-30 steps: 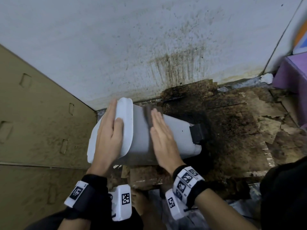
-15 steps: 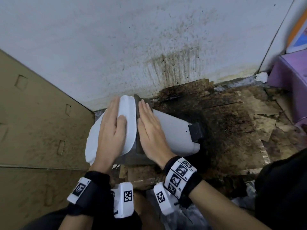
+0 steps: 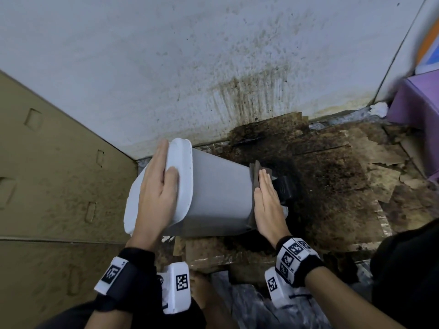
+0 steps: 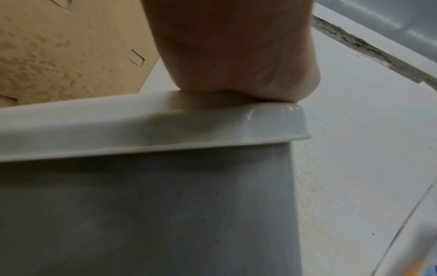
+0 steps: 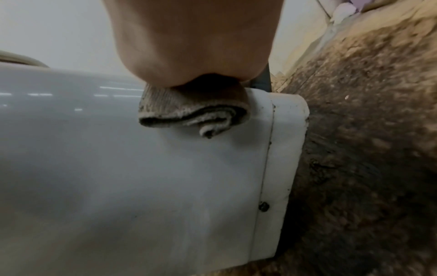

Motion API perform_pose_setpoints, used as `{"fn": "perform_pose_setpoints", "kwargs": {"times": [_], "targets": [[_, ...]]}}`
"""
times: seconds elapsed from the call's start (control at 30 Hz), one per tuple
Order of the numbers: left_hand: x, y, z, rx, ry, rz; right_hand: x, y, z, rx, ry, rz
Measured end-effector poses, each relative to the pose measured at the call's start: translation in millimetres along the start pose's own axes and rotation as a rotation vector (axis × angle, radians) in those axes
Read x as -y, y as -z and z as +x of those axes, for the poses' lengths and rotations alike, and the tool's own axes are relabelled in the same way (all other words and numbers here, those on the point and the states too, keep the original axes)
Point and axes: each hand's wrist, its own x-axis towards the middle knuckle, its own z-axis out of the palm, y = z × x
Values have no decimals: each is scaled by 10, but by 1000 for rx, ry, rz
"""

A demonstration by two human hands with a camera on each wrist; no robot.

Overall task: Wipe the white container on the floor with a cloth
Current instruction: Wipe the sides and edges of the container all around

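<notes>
So we've got the white container (image 3: 213, 193) tipped over on its side on the grimy floor (image 3: 332, 186), right by the stained wall (image 3: 213, 67). Its long axis runs left to right in the head view, lid end on our left, base and the black pedal (image 3: 286, 188) on our right. Our left hand (image 3: 156, 193) lies flat with straight fingers on the white lid (image 3: 183, 162), just bracing it. Our right hand (image 3: 268, 205) is flat too, palm pressing a folded grey-brown cloth (image 5: 189, 112) against the body near the base end. That's the thing to watch: nearly the whole side lies to the left of the cloth, toward the lid, so we reckon the next stroke should run back along that axis toward the left hand.
</notes>
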Motion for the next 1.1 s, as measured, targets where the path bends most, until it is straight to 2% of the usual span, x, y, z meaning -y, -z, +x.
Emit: {"fn": "perform_pose_setpoints", "kwargs": {"times": [0.07,0.13,0.3,0.4,0.47,0.53,0.6,0.73,0.83,0.9,1.0,1.07,1.1], "targets": [[-17,-30,-25,-2,-12,5,85,-38,4,-49,-49,1],[-24,-64,-26,-17,-28,39,365,-113,-3,-70,-12,-4],[-46,-115,-41,-2,-60,62,1201,-300,-121,39,316,59],[-44,-86,-50,-4,-39,34,1062,-265,-118,66,456,10],[-14,-41,-46,-13,-21,7,602,-164,-75,40,388,-16],[7,0,-50,-14,-4,-25,116,-7,-43,7,215,-38],[9,5,-46,-14,-13,-31,-113,76,-42,23,85,-64],[12,-39,-35,-14,-17,8,26,-37,-21,-33,-23,-23],[-28,-82,-55,-6,-33,21,386,-115,3,-56,-36,-3],[-47,-131,-39,1,-68,41,783,-147,-17,17,62,55],[-36,-165,-25,-5,-75,62,1257,-203,-110,104,357,106],[-33,-140,-41,-3,-72,47,1181,-183,-114,120,470,85],[-33,-131,-49,0,-73,35,1024,-161,-99,103,480,63]]}}
